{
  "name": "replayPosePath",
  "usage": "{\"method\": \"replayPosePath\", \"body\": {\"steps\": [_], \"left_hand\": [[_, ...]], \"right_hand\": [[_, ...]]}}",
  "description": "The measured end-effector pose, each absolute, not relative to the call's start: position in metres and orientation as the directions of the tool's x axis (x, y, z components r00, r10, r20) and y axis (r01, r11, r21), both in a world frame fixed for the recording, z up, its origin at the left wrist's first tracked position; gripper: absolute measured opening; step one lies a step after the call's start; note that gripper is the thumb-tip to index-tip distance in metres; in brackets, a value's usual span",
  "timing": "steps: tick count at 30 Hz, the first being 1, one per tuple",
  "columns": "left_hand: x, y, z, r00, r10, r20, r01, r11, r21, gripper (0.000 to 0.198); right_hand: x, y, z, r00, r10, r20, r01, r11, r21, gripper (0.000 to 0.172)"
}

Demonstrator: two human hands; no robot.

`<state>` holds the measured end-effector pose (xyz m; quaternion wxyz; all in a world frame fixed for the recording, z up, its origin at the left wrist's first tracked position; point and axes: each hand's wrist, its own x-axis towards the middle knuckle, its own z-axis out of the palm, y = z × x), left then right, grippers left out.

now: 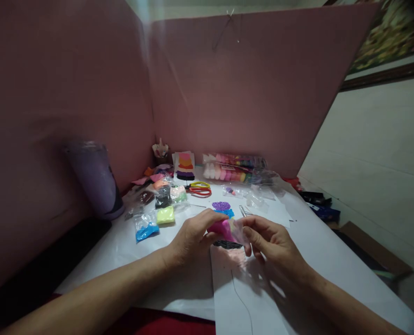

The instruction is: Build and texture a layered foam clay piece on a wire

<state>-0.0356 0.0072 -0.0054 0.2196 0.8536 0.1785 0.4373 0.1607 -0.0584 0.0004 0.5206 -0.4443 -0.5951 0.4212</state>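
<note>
Between my two hands is a small clear plastic bag of bright pink modelling clay. My left hand pinches the clay end of it. The fingers of my right hand are closed on the loose clear plastic at the other side. Below the bag lies a white paper strip with a thin curved line on it. Patches of purple clay and blue clay show on the paper just beyond my hands, while a dark patch and a pale pink patch are partly covered by them.
Left of my hands lie bagged clays: blue, yellow and black. Scissors with red and yellow handles lie farther back. Behind are packs of coloured clay and a colour card. A purple tumbler stands at left.
</note>
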Motion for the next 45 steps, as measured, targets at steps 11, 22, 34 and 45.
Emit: {"method": "replayPosePath", "body": {"steps": [11, 22, 34, 45], "left_hand": [[-0.035, -0.001, 0.003, 0.361, 0.285, 0.888, 0.355, -0.923, 0.152, 0.030], [-0.030, -0.026, -0.001, 0.666, 0.326, 0.671, 0.162, -0.941, 0.297, 0.022], [-0.024, -0.024, -0.014, 0.515, 0.267, 0.814, 0.147, -0.964, 0.223, 0.014], [-0.026, -0.026, -0.012, 0.490, 0.455, 0.743, 0.195, -0.888, 0.416, 0.019]], "right_hand": [[0.155, -0.068, 0.002, -0.126, 0.852, 0.508, 0.224, 0.523, -0.822, 0.013], [0.145, -0.078, 0.000, -0.336, 0.556, 0.760, 0.404, 0.814, -0.417, 0.023], [0.137, -0.083, -0.011, -0.333, 0.591, 0.735, 0.643, 0.713, -0.282, 0.015], [0.141, -0.078, -0.008, -0.229, 0.609, 0.760, 0.814, 0.548, -0.193, 0.014]]}}
